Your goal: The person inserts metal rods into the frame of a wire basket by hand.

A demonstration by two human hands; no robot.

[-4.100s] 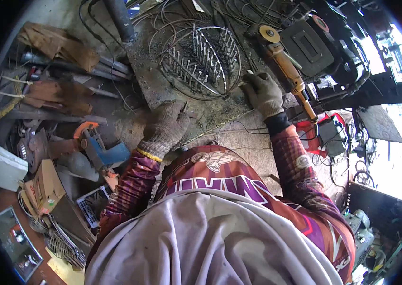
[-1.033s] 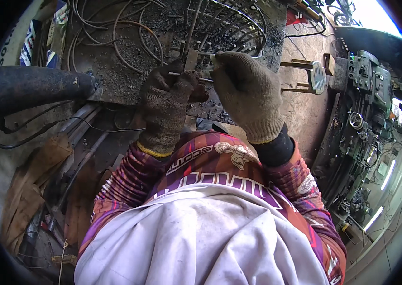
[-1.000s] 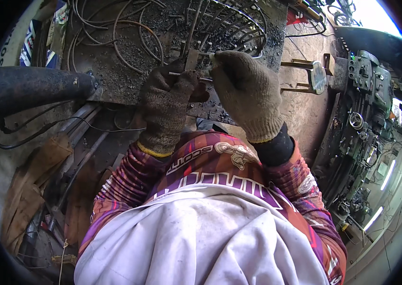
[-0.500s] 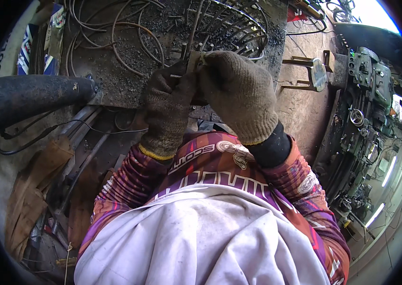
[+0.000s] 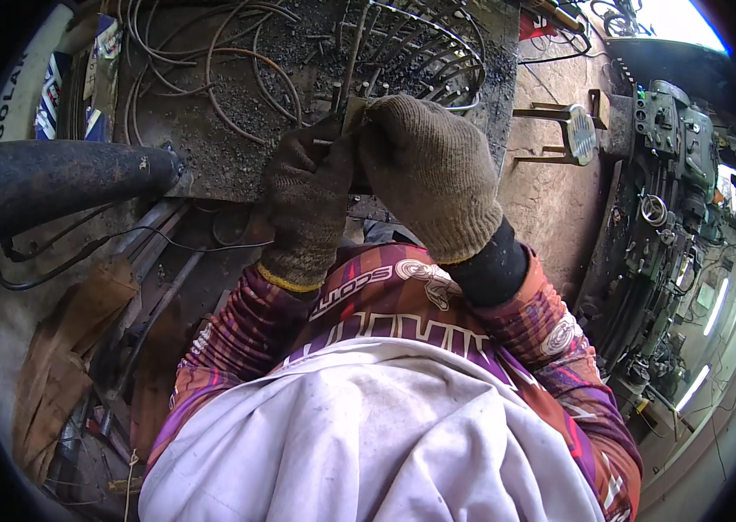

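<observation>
Both my hands wear dirty grey-brown knit gloves with yellow cuff edges and meet over the near edge of a dark metal worktable (image 5: 211,178). My left hand (image 5: 305,196) is closed around a small flat metal piece (image 5: 353,115); a short thin pin sticks out by its thumb. My right hand (image 5: 433,161) is curled against the right edge of that same piece, its fingertips hidden. Just beyond, a thin metal rod (image 5: 353,56) slants upward. Behind the right hand lies a round frame of curved metal bars (image 5: 438,61).
Loops of steel wire (image 5: 211,78) and dark grit cover the table's left part. A thick black pipe (image 5: 72,187) juts in from the left above brown cloth (image 5: 63,357) and metal bars. To the right are a small metal stool (image 5: 578,135) and a large green machine (image 5: 677,139).
The view has shifted slightly. Both hands keep nearly the same pose at the metal piece, and the right hand has turned very little.
</observation>
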